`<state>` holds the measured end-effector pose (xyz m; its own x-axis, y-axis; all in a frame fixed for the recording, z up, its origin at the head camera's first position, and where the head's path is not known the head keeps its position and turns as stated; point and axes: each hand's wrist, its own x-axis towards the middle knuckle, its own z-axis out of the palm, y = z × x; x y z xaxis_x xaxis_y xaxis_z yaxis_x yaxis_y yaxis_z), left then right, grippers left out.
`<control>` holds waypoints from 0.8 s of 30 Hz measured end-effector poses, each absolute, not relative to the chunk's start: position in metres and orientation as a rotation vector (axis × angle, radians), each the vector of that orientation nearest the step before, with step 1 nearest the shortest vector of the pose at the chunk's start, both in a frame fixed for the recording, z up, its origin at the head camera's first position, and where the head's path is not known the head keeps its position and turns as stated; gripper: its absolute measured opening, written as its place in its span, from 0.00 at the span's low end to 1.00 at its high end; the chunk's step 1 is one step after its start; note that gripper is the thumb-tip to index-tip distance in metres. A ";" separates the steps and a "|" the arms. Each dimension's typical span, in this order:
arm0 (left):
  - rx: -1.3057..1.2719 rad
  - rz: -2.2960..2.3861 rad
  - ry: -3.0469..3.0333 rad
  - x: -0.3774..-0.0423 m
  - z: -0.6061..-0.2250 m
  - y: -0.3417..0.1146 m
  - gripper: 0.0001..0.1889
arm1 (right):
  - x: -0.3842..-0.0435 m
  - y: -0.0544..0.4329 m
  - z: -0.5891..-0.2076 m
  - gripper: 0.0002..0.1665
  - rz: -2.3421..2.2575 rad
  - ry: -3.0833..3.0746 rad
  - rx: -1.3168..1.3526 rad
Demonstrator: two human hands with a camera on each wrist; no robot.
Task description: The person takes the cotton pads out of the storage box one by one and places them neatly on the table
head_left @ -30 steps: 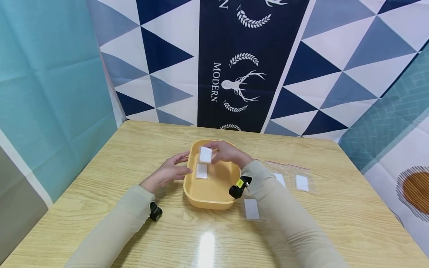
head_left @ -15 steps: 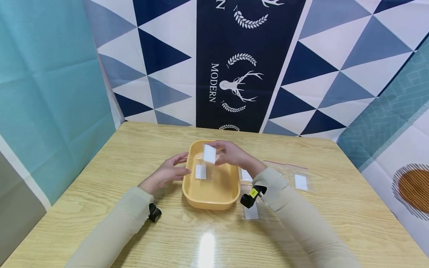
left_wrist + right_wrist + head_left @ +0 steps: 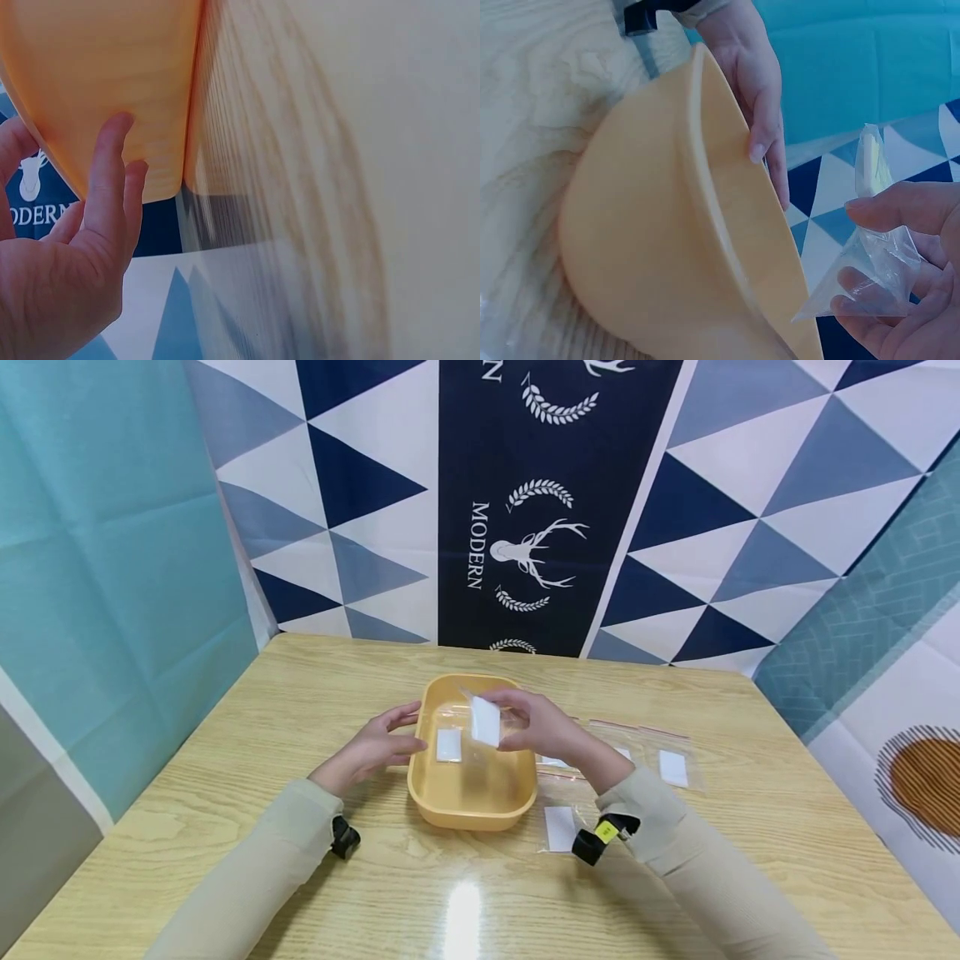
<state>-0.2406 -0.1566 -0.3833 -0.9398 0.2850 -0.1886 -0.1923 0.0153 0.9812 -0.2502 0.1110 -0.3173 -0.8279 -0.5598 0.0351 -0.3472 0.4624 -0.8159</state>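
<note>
A small clear zip bag with a white rectangular piece inside (image 3: 485, 722) is pinched between the thumb and fingers of my right hand (image 3: 547, 727), above a yellow-orange plastic basin (image 3: 472, 820). The bag's loose clear part hangs under the thumb in the right wrist view. A second bagged white piece (image 3: 449, 745) lies on the basin floor. My left hand (image 3: 372, 747) stays at the basin's left side, fingers extended. Its fingertips touch the outer wall in the left wrist view (image 3: 112, 120), and the thumb reaches the rim.
To the right of the basin, several similar bags lie on the wooden table (image 3: 360, 893), including one at the far right (image 3: 673, 768) and one nearer the front (image 3: 559, 828). Patterned cloth (image 3: 525, 527) hangs behind the table.
My right hand has moved right and slightly nearer with the pinched bag, from the basin's left side towards its middle. The bag has turned slightly. My left hand stays nearly where it was.
</note>
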 end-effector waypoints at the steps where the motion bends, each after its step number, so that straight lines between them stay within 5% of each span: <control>1: 0.095 1.992 1.964 -0.241 -0.383 -0.157 0.40 | -0.248 0.113 -0.317 0.40 -1.296 2.482 -0.780; 24: 0.092 1.986 1.969 -0.239 -0.381 -0.157 0.40 | -0.201 0.173 -0.322 0.38 -1.334 2.567 -0.730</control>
